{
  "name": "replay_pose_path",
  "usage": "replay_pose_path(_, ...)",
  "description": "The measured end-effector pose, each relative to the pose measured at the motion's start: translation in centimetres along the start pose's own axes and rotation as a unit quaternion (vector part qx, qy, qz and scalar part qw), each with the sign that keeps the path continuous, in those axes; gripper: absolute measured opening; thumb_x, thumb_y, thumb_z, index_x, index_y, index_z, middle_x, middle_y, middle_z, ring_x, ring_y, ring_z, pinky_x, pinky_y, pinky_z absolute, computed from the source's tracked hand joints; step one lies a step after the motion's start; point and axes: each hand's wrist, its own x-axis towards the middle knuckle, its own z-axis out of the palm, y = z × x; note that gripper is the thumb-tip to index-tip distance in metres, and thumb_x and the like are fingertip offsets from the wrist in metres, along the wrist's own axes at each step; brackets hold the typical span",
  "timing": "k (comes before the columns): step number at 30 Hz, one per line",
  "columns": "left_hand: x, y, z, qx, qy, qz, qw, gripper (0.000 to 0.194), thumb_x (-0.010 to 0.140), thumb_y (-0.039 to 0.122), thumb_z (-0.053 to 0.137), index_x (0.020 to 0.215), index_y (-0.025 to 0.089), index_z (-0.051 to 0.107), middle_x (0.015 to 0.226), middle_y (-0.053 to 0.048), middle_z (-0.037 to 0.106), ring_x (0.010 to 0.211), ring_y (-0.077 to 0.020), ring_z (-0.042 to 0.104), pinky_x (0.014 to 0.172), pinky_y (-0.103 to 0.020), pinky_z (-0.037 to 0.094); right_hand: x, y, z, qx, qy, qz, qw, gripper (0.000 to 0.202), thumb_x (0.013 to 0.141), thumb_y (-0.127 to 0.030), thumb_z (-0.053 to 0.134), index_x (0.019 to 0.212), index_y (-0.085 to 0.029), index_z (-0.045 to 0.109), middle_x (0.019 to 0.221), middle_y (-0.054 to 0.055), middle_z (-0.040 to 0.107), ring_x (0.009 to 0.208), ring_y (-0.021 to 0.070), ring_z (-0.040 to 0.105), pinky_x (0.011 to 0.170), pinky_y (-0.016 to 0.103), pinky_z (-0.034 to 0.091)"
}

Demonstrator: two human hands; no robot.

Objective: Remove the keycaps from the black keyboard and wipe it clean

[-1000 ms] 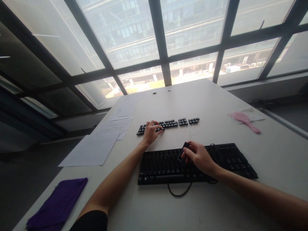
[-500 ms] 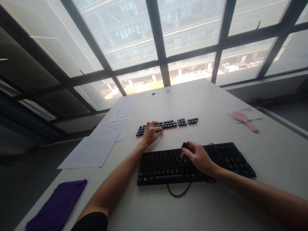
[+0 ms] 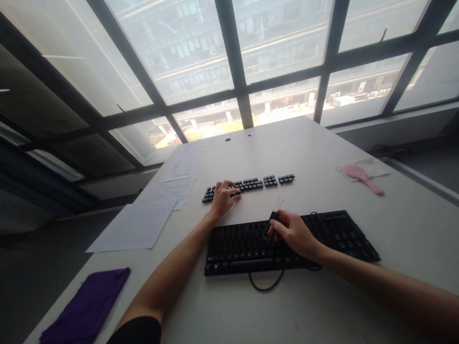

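Observation:
A black keyboard (image 3: 236, 263) lies across the white table, its long bar key and some keycaps in place along the near edge; elsewhere its surface is too dark to make out fully. Above its middle, my right hand (image 3: 297, 235) is closed around a keycap puller (image 3: 274, 217) with a black handle and thin wires pointing away from me. Beyond the keyboard, loose black keycaps (image 3: 253, 184) stand in grouped rows. My left hand (image 3: 222, 199) rests over the left part of these rows, thumb and fingers apart, covering some of them.
Printed sheets (image 3: 132, 225) lie along the table's left side, with a folded purple cloth (image 3: 86, 303) nearer me. At the right is a pink hairbrush (image 3: 362, 177) on a clear plastic bag. The keyboard's black cable (image 3: 267, 289) loops out in front. Large windows stand behind the table.
My left hand has shifted very slightly over the keycaps. My right hand keeps the keycap puller in nearly the same place; the view has moved a little.

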Motion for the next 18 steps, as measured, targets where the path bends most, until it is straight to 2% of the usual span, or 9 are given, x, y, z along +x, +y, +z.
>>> replay_pose_path(5,0.06,-0.2,0.2,-0.009,0.006,-0.015,1.0,0.018,0.075,0.024,0.08,0.093,0.026,0.077,0.11,-0.006,0.06,0.105,-0.0264,0.049,0.1,-0.044,0.043,0.0,-0.05,-0.06,-0.001,-0.002,-0.001,1.0,0.014,0.092,-0.027,0.054,0.082,-0.018,0.057,0.072,0.003,0.069,0.054,0.0137,0.06,0.054,0.026,0.049)
replay_pose_path(18,-0.03,-0.2,0.11,-0.018,0.017,-0.037,0.999,0.01,0.075,0.028,0.08,0.084,0.024,0.076,0.109,-0.006,0.059,0.106,-0.0261,0.048,0.1,-0.044,0.042,-0.05,-0.08,-0.1,-0.001,-0.002,-0.002,1.0,0.015,0.092,-0.029,0.054,0.083,-0.018,0.058,0.072,0.003,0.069,0.054,0.0142,0.061,0.055,0.026,0.048)
